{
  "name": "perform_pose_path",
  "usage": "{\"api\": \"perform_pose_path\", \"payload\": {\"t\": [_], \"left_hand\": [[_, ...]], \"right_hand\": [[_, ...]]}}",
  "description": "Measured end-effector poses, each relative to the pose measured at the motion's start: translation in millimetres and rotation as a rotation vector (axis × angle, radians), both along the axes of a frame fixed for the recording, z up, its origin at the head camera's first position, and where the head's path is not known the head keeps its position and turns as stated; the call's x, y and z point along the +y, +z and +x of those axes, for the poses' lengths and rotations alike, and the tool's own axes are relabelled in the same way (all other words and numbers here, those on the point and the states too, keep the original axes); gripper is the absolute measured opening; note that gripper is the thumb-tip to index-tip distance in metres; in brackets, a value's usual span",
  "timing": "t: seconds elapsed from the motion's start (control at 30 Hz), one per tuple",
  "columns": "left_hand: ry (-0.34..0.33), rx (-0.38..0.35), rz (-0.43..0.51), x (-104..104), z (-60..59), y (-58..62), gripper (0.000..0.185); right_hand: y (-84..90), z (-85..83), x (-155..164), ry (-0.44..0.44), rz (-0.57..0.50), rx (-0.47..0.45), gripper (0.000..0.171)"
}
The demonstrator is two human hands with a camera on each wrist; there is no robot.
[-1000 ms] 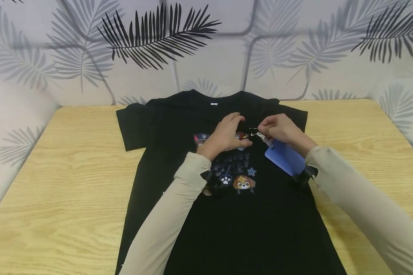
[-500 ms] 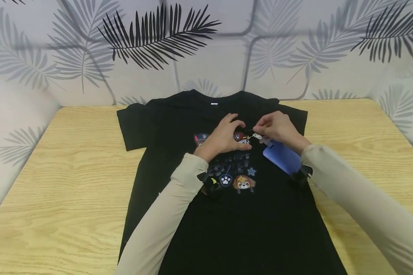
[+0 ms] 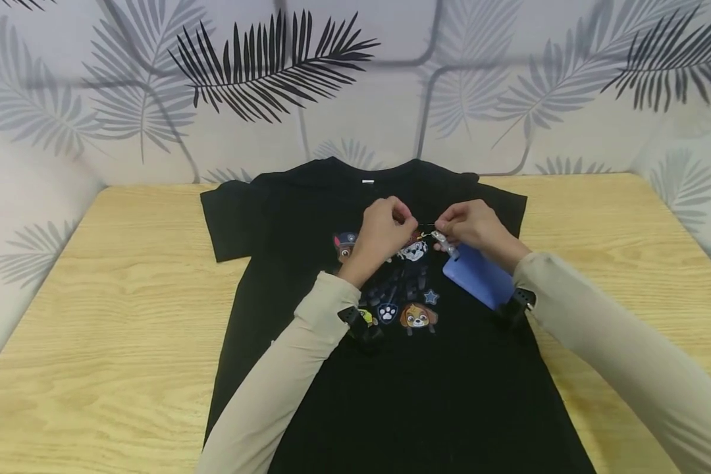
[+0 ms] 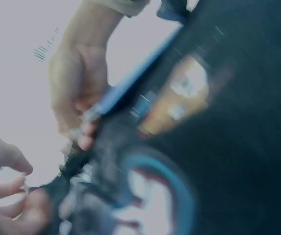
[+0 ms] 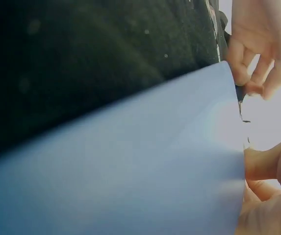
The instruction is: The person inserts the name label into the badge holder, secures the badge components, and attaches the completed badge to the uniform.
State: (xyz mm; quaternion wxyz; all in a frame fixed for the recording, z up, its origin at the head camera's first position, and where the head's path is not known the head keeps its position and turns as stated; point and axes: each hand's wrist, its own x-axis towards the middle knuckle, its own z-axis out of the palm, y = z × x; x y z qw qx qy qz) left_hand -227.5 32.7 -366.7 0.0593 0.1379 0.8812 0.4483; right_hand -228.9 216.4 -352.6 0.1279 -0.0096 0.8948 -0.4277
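Black cotton is covering the middle of the pale wooden worktop (image 3: 95, 276): a T-shirt (image 3: 426, 395) is lying flat, collar towards the leaf-patterned wall (image 3: 355, 85), with cartoon dog badges (image 3: 411, 315) printed on its chest. You are holding both hands just above that print, close together. Your left hand (image 3: 382, 232) is curling its fingers (image 3: 404, 212) in a pinch on the end of a thin dark cord (image 3: 424, 226), and the left wrist view, blurred as it is, is showing the same strand running between your fingertips (image 4: 20, 188). Your right hand (image 3: 475, 225) is pinching a small silver clip (image 3: 443, 242) at the cord's other end, so the cord is stretching across the short gap between the two hands. A blue card holder (image 3: 476, 276) is hanging from that clip under your right hand, slanting down towards your wrist and lying against the shirt; in the right wrist view it is filling most of the picture as a pale blue sheet (image 5: 130, 161). Beige sleeves (image 3: 296, 382) are covering both your forearms.
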Motion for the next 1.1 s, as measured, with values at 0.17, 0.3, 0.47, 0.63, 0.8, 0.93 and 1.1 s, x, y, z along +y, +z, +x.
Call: {"api": "perform_pose_path", "payload": {"t": [0.17,0.3,0.47,0.63,0.8,0.93,1.1], "left_hand": [[-0.157,-0.352,0.047,6.1,9.8,10.8,0.032],[-0.164,-0.498,0.158,9.2,12.9,7.1,0.022],[-0.149,-0.557,0.255,9.3,13.1,1.6,0.024],[-0.103,-0.46,0.22,13.5,17.1,3.1,0.026],[-0.125,-0.418,0.052,19.0,18.4,7.7,0.02],[-0.208,-0.428,0.018,15.5,16.4,10.0,0.021],[-0.244,-0.447,0.108,4.7,12.1,9.8,0.022]], "right_hand": [[3.7,2.4,-1.6,-0.018,-0.081,-0.047,0.025],[5.5,3.5,-4.5,-0.039,-0.125,-0.1,0.026],[6.4,3.8,-7.1,-0.056,-0.154,-0.119,0.023],[7.1,4.0,-9.7,-0.098,-0.173,-0.172,0.024],[8.3,4.4,-12.1,-0.106,-0.211,-0.196,0.025],[7.4,4.0,-10.2,-0.087,-0.171,-0.185,0.03],[6.0,3.1,-6.2,-0.082,-0.111,-0.183,0.032]]}}
